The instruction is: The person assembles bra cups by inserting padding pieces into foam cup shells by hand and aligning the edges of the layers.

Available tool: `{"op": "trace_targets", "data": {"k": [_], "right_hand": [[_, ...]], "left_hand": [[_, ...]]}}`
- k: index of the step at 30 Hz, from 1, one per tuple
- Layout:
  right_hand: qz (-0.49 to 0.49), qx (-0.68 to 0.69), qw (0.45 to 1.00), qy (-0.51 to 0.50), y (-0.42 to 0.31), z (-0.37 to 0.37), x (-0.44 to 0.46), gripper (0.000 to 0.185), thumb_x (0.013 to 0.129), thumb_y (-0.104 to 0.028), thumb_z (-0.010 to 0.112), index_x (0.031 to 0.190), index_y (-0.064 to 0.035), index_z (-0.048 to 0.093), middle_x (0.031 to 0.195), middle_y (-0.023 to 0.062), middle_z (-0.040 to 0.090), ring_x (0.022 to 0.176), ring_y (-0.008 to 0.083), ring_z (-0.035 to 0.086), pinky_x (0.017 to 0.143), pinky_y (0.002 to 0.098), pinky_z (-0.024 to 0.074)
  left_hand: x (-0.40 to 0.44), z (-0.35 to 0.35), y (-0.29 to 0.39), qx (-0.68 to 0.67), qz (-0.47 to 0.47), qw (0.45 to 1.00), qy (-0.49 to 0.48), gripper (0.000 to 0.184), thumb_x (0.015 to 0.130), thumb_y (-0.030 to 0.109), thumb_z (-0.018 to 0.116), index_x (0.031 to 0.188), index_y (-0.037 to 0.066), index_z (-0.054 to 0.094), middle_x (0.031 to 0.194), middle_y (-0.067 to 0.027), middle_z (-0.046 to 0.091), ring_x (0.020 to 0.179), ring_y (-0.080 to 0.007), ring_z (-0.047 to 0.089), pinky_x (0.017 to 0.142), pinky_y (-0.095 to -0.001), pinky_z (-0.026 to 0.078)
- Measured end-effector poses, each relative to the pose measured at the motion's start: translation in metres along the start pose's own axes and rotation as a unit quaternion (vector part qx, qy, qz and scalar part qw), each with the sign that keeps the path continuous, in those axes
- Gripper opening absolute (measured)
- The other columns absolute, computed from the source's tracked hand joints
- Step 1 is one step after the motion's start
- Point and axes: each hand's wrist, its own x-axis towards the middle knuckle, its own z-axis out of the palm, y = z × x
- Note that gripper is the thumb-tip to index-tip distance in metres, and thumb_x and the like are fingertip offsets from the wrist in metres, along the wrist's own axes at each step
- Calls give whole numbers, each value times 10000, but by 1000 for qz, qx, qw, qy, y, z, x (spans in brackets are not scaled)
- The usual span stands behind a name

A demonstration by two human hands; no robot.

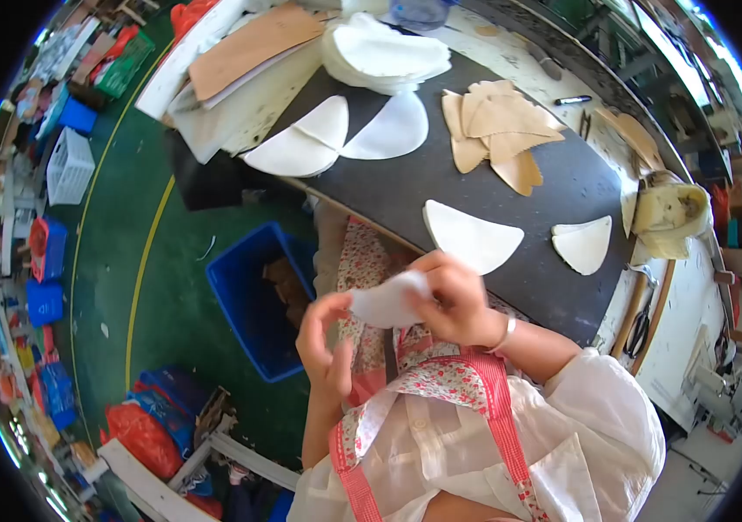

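Between my two hands, above my lap, is a small white fabric-like piece (pixel 380 302), blurred by motion. My left hand (pixel 326 344) pinches its left edge, while my right hand (pixel 451 300) grips the right side with curled fingers. Just beyond my right hand, a white curved piece (pixel 473 237) lies on the dark mat (pixel 380 196) at the table's near edge. Farther right on the mat rest smaller white pieces (pixel 583 244), overlapping. More white half-round pieces (pixel 301 139) lie to the left, beside a translucent one (pixel 393 128).
A thick stack of white pieces (pixel 384 52) stands at the back, with tan pieces (pixel 506 130) piled to its right. Brown sheets (pixel 254 48) lie back left. A blue bin (pixel 254 300) holding brown scraps stands on the floor. A yellowish container (pixel 671 213) and scissors (pixel 639 331) are at right.
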Motion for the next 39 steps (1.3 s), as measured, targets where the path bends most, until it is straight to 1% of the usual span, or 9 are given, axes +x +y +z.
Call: {"op": "trace_targets", "data": {"k": [2,5,9,21,24,28,31,33,39], "right_hand": [[65,15,988,139,-5,-24,-12,152,802,70,627,871,0,510,911,115,564,738,163,569,611,272,462],[86,12,965,247,0,-44,-21,140,813,48,646,823,-3,516,815,66,562,620,96,530,512,217,404],[218,-151,912,313,14,-68,-38,242,803,-46,710,695,2,500,612,46,512,518,85,500,457,235,395],[208,-346,885,231,40,-82,-57,345,746,-96,751,605,-6,448,677,78,513,507,175,552,452,275,429],[161,-481,843,178,35,-81,-49,311,733,-143,730,608,-32,467,764,76,520,645,227,571,505,332,467],[295,-536,781,129,24,-97,-56,202,747,-121,695,739,-32,513,828,99,500,745,267,565,584,362,483],[282,-511,786,206,16,-104,-51,203,757,-96,679,868,-28,524,863,106,511,755,280,571,589,374,481],[228,-410,861,197,15,-96,-44,231,764,-74,666,934,-25,516,933,127,527,784,309,574,654,396,488],[128,-244,961,26,17,-49,-25,367,754,-122,713,1066,-5,558,1069,149,557,947,326,553,852,395,460]], "left_hand": [[18,6,-27,111,-65,992,12,325,893,244,642,1095,2,564,1038,-100,606,901,-153,586,757,-277,472],[37,39,-38,-82,-182,979,-43,225,903,170,638,1044,6,574,922,-39,626,796,-80,578,680,-220,459],[80,81,-37,0,-116,993,-14,128,865,105,682,895,-1,616,743,23,614,661,-29,545,604,-188,422],[106,105,-64,277,35,956,-92,158,795,80,738,815,-26,623,673,-35,595,540,-84,524,518,-234,437],[104,110,-64,422,160,888,-88,207,798,167,730,801,9,596,685,-63,566,559,-173,560,526,-297,458],[110,110,-54,566,204,793,-94,342,798,348,697,746,55,528,701,-88,516,640,-264,579,552,-378,464],[110,107,-52,601,165,778,-82,411,792,424,683,718,64,498,703,-90,501,669,-280,582,560,-398,461],[101,103,-46,611,128,779,-67,421,785,430,687,712,63,494,704,-93,501,673,-286,583,562,-404,459],[42,84,-58,384,-16,921,-65,325,907,254,605,703,4,564,681,-173,594,602,-341,599,578,-419,467]]}}
